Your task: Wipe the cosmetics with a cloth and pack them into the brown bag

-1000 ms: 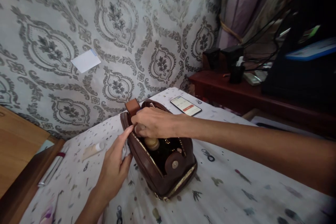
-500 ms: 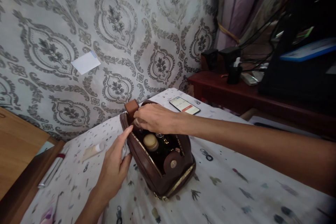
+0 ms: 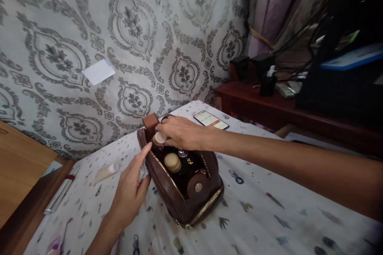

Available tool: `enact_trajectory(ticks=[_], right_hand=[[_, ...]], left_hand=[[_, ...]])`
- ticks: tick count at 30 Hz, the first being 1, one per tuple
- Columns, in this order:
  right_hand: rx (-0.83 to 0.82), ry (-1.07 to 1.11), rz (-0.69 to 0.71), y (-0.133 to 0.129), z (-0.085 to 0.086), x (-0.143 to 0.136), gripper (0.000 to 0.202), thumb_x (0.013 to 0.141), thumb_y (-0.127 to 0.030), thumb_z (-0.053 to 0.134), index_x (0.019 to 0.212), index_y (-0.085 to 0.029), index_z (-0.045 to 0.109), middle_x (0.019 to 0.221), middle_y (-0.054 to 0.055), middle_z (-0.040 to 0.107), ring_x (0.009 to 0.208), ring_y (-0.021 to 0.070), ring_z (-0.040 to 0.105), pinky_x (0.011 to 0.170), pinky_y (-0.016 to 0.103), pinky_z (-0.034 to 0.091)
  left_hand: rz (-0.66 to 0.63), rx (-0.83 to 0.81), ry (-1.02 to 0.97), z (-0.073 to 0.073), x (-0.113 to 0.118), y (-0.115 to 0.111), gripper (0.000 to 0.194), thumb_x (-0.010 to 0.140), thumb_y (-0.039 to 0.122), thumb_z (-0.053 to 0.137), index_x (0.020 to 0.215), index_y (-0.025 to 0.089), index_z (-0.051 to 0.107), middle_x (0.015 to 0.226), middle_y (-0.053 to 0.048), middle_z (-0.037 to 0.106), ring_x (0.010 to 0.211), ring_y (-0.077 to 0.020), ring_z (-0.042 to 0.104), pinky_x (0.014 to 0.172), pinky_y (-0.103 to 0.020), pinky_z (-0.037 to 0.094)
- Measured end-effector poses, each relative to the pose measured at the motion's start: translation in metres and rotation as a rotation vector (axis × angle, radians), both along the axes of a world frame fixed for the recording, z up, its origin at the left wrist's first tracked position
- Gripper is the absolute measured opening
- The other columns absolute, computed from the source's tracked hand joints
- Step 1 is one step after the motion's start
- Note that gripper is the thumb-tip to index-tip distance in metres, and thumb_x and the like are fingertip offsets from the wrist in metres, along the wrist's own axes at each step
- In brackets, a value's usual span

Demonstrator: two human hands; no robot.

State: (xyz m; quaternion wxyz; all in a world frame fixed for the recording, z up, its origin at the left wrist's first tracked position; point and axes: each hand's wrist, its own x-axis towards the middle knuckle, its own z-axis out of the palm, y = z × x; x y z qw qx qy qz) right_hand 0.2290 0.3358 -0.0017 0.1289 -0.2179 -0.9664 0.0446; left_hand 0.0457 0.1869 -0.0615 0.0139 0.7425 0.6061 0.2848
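A brown zip bag stands with its top unzipped, its gold zip teeth parted. My left hand grips its left side, thumb at the rim and the other fingers partly hidden against the outside. Inside the far end is my right hand, fingers curled downward; their tips, and whatever they hold, are hidden. Just left of those fingers shows a small jar with a pale lid. Closer to me in the bag sits a round jar with a tan lid. Small gold and clear items lie beside it.
A phone lies behind my right wrist on the patterned sheet. To the left are a cream tube and a silver stick with a dark red band. Wallpaper rises behind; a dark red desk stands at right.
My right hand has shifted slightly right within the bag, uncovering the pale-lidded jar beside its fingers. My left hand stays at the bag's side.
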Motion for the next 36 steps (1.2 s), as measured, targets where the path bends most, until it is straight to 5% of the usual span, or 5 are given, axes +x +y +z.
enact_trajectory(ticks=[12, 23, 29, 36], right_hand=[[0.097, 0.098, 0.103, 0.0027, -0.0082, -0.0009, 0.027, 0.094, -0.019, 0.053, 0.118, -0.022, 0.062, 0.106, 0.010, 0.067, 0.091, 0.0243, 0.063, 0.067, 0.031, 0.035], [0.116, 0.060, 0.131, 0.0008, -0.0010, 0.0002, 0.018, 0.094, -0.014, 0.049, 0.100, -0.018, 0.066, 0.101, 0.008, 0.066, 0.088, 0.0218, 0.063, 0.067, 0.031, 0.033], [0.136, 0.087, 0.045, -0.0002, -0.0027, -0.0009, 0.021, 0.092, -0.015, 0.051, 0.111, -0.016, 0.060, 0.101, 0.010, 0.068, 0.083, 0.0232, 0.063, 0.060, 0.030, 0.028], [0.134, 0.114, -0.025, 0.0019, -0.0021, -0.0046, 0.015, 0.090, -0.014, 0.050, 0.099, -0.016, 0.062, 0.095, 0.010, 0.069, 0.076, 0.0203, 0.061, 0.058, 0.031, 0.022]], left_hand=[[-0.006, 0.004, 0.017, 0.0014, 0.0003, 0.0024, 0.075, 0.085, 0.002, 0.040, 0.151, 0.034, 0.027, 0.158, 0.000, 0.039, 0.145, -0.0185, 0.036, 0.118, -0.038, 0.035], [0.029, -0.043, -0.036, -0.0003, 0.0003, -0.0026, 0.072, 0.088, 0.007, 0.041, 0.153, 0.031, 0.024, 0.160, -0.003, 0.033, 0.146, -0.0218, 0.033, 0.119, -0.041, 0.030], [0.162, -0.132, -0.192, -0.0048, 0.0015, -0.0050, 0.071, 0.088, 0.015, 0.044, 0.153, 0.028, 0.019, 0.150, -0.009, 0.045, 0.132, -0.0270, 0.050, 0.108, -0.047, 0.042], [0.083, -0.110, -0.127, -0.0017, 0.0006, -0.0013, 0.067, 0.087, 0.013, 0.042, 0.151, 0.026, 0.025, 0.148, -0.009, 0.048, 0.133, -0.0249, 0.049, 0.109, -0.041, 0.039]])
